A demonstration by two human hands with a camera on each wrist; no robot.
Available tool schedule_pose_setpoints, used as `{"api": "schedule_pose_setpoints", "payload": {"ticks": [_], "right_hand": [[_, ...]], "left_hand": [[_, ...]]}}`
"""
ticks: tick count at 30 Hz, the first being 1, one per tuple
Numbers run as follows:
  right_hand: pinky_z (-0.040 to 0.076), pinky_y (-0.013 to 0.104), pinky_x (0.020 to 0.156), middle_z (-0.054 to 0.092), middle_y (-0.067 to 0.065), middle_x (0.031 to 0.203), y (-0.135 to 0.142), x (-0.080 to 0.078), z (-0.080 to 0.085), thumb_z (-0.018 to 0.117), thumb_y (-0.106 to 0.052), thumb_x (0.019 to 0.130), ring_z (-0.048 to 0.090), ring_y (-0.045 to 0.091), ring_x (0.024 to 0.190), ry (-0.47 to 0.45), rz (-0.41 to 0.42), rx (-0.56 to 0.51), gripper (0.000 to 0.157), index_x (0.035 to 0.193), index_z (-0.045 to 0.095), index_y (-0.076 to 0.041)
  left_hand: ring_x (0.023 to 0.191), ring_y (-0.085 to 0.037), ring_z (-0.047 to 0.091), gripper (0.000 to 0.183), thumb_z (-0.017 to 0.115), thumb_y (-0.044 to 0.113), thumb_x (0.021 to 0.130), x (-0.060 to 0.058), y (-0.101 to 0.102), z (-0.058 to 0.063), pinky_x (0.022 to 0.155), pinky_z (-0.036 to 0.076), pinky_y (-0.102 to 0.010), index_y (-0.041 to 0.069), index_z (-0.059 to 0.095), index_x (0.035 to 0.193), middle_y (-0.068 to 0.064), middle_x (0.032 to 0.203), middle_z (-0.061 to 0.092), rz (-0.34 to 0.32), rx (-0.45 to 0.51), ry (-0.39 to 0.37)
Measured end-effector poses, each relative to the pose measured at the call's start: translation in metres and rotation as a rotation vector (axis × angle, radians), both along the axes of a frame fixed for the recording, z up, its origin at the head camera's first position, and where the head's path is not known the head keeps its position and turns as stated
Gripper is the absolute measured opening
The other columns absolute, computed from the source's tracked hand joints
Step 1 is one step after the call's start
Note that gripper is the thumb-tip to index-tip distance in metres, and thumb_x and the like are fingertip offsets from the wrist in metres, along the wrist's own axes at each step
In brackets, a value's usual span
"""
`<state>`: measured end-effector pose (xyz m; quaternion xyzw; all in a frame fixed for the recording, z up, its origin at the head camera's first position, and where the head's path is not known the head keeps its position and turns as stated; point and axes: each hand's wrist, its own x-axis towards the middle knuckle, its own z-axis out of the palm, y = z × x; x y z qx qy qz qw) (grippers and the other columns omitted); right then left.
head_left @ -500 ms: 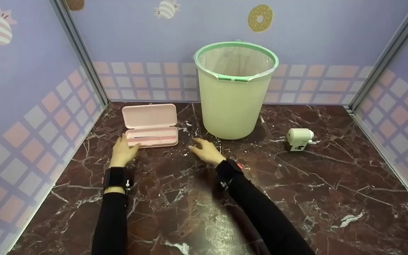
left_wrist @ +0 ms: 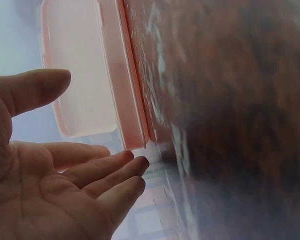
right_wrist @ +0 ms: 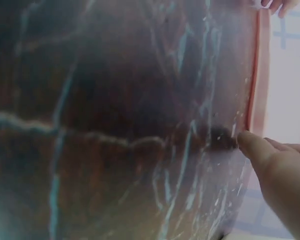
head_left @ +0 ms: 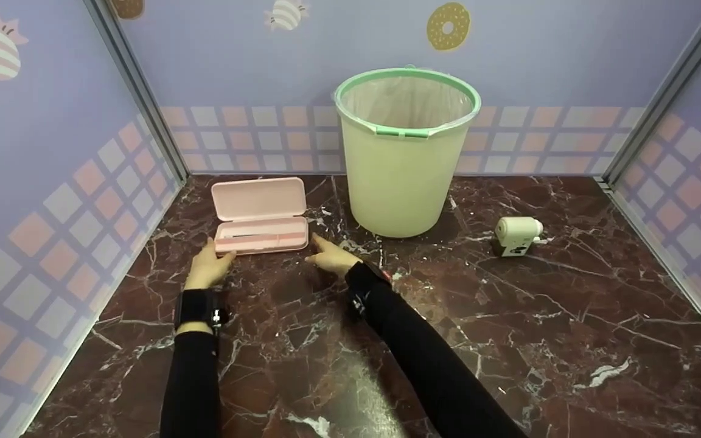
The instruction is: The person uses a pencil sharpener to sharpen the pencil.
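Note:
A pink pencil case (head_left: pixel 259 201) lies with its lid raised at the back left of the table. Inside its tray I see a slim item (head_left: pixel 250 235), too small to make out. My left hand (head_left: pixel 208 266) is at the case's front left corner; the left wrist view shows its fingers (left_wrist: pixel 107 172) extended and the thumb apart, at the end of the case (left_wrist: pixel 129 95). Just off the right end is my right hand (head_left: pixel 333 257), with fingers (right_wrist: pixel 255 145) reaching towards the case (right_wrist: pixel 261 75). Contact is unclear on both sides.
A pale green bin (head_left: pixel 402 176) with a clear liner stands behind and right of my right hand. Farther right sits a small cream device (head_left: pixel 518 235) with a knob, perhaps a pencil sharpener. Patterned panels (head_left: pixel 241 140) border the dark marbled table (head_left: pixel 302 365).
My right hand has shifted left, closer to the right end of the pencil case. My left hand has drawn slightly down and back at the left corner. The case stays put.

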<state>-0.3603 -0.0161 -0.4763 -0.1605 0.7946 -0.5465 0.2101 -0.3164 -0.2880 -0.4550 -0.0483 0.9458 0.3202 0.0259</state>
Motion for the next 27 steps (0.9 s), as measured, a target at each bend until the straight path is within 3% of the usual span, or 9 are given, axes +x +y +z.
{"api": "schedule_pose_setpoints", "payload": {"ticks": [5, 10, 18, 22, 27], "right_hand": [[0.008, 0.034, 0.126, 0.010, 0.017, 0.166, -0.004, 0.007, 0.007, 0.053, 0.001, 0.090, 0.008, 0.025, 0.154, -0.016, 0.036, 0.044, 0.080, 0.156, 0.009, 0.003], [0.007, 0.033, 0.126, 0.006, 0.014, 0.167, -0.004, 0.012, 0.013, 0.055, -0.005, 0.093, 0.007, 0.024, 0.155, -0.017, 0.061, 0.121, 0.082, 0.157, 0.005, -0.001], [0.007, 0.035, 0.126, 0.007, 0.015, 0.166, -0.004, 0.012, 0.013, 0.061, -0.007, 0.090, 0.007, 0.025, 0.154, -0.023, 0.035, 0.048, 0.087, 0.157, 0.006, -0.001], [0.018, 0.038, 0.125, 0.027, 0.018, 0.161, -0.007, 0.012, 0.012, 0.063, -0.004, 0.088, 0.025, 0.028, 0.150, -0.016, 0.006, -0.043, 0.082, 0.156, 0.018, 0.000], [0.041, 0.038, 0.112, 0.052, 0.025, 0.142, -0.010, 0.014, 0.013, 0.063, -0.006, 0.089, 0.052, 0.034, 0.130, 0.008, -0.052, -0.088, 0.070, 0.150, 0.031, 0.005]], "left_hand": [[0.142, -0.055, 0.022, 0.078, 0.046, 0.026, 0.100, 0.002, -0.004, -0.003, 0.120, 0.022, -0.057, -0.021, 0.005, 0.147, -0.043, 0.152, 0.014, -0.013, 0.008, -0.032], [0.141, -0.056, 0.022, 0.078, 0.047, 0.025, 0.099, 0.000, -0.003, -0.004, 0.119, 0.023, -0.057, -0.023, 0.006, 0.146, -0.044, 0.151, 0.014, -0.036, 0.008, -0.035], [0.137, -0.059, 0.027, 0.074, 0.048, 0.021, 0.097, -0.007, 0.001, -0.003, 0.118, 0.025, -0.057, -0.030, 0.014, 0.140, -0.050, 0.144, 0.023, -0.039, -0.033, 0.026], [0.136, -0.060, 0.028, 0.070, 0.044, 0.019, 0.097, -0.006, 0.001, -0.001, 0.118, 0.026, -0.058, -0.030, 0.018, 0.138, -0.052, 0.142, 0.026, -0.028, -0.084, 0.028], [0.128, -0.061, 0.037, 0.057, 0.042, 0.014, 0.095, -0.003, 0.000, 0.001, 0.113, 0.031, -0.061, -0.030, 0.036, 0.132, -0.051, 0.131, 0.039, -0.005, -0.177, 0.074]]}}
